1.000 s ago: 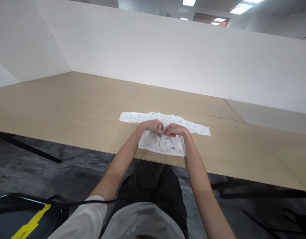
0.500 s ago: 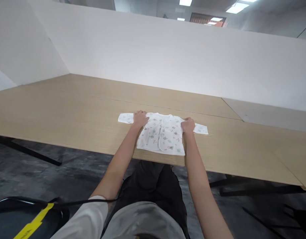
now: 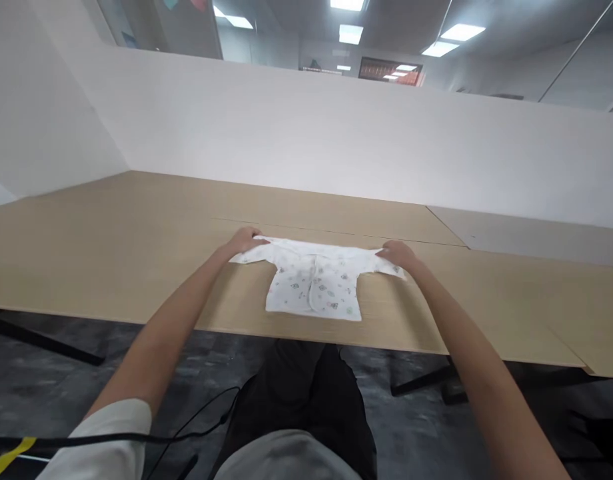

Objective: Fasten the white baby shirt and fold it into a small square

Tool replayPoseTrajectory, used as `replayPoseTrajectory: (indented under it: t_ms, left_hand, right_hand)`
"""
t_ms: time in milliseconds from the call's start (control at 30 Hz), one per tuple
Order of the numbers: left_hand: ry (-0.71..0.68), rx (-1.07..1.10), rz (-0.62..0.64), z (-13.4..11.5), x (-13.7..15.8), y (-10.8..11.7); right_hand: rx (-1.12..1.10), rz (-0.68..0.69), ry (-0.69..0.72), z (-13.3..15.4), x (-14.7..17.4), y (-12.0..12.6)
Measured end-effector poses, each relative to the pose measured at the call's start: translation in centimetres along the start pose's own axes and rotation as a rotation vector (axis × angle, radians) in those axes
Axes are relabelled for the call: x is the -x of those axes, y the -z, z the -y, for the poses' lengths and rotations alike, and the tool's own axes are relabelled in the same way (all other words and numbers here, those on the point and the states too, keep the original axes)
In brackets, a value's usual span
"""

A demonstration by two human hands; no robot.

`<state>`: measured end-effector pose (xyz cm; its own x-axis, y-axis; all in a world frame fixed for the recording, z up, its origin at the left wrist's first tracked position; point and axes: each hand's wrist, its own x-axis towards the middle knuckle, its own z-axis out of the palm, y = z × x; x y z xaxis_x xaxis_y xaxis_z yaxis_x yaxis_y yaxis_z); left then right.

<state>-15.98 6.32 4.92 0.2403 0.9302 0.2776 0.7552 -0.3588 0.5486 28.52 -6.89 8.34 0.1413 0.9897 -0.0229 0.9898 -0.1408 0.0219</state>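
A small white baby shirt (image 3: 314, 283) with a scattered print and a front opening lies on the wooden table (image 3: 151, 267), its hem toward me. My left hand (image 3: 245, 241) grips the top of the sleeve on the left. On the opposite side, my right hand (image 3: 397, 253) pinches the other sleeve along its upper edge. Between my hands the shoulder line is drawn out nearly straight and seems a little raised. The lower part of the shirt rests flat near the table's front edge. My fingertips are partly hidden by the backs of my hands.
A white partition (image 3: 266, 133) rises behind the table. A grey panel (image 3: 526, 230) is set in the tabletop at the right rear. Black cables (image 3: 206, 427) hang at my lower left, and dark table legs (image 3: 421, 381) stand beneath.
My hands have moved apart, from beside the shirt's body out onto its sleeves. The top of the shirt is now pulled taut, its sleeves changed in shape. The camera view has tilted up.
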Motion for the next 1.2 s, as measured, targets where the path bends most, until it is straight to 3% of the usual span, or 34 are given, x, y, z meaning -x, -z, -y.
replayPoseTrajectory:
  t_ms: [67, 167, 267, 367, 500, 567, 667, 767, 900, 1033, 1200]
  left_hand:
    - [-0.071, -0.101, -0.085, -2.1, -1.9, 2.7]
    - [-0.135, -0.234, -0.31, -5.9, -3.9, 6.6]
    - [-0.196, -0.405, -0.343, -7.7, -3.4, 7.9]
    - [-0.262, -0.553, -0.153, -6.3, -0.4, 5.9]
    - [-0.365, -0.593, 0.105, -1.4, 4.7, 1.8]
    - [-0.439, -0.557, 0.108, 0.6, 6.5, 0.6]
    - [-0.484, -0.435, 0.044, 1.8, 7.8, -0.2]
    - [-0.465, -0.339, 0.108, 1.5, 7.7, -0.6]
    - [-0.363, -0.264, 0.243, 1.2, 7.6, -1.4]
    - [-0.316, -0.203, 0.219, 1.9, 8.4, -1.1]
    - [-0.163, -0.137, 0.135, 3.1, 8.3, 0.2]
  right_hand:
    - [0.066, -0.197, -0.076, -0.5, -0.6, 3.2]
    - [0.113, -0.542, -0.155, -1.0, -1.1, 7.2]
    - [0.185, -0.707, -0.092, -1.1, -0.6, 7.9]
    - [0.309, -0.611, 0.054, -1.0, 1.2, 4.9]
    - [0.413, -0.479, 0.366, -1.6, 4.3, -1.1]
    - [0.425, -0.471, 0.49, -2.3, 5.5, -3.4]
    - [0.414, -0.459, 0.563, -3.3, 6.8, -5.3]
    - [0.368, -0.405, 0.529, -4.1, 7.5, -6.0]
    - [0.324, -0.229, 0.352, -4.8, 8.1, -6.3]
    - [0.314, -0.076, 0.171, -5.9, 8.4, -6.3]
    - [0.195, -0.032, -0.083, -7.6, 8.0, -6.4]
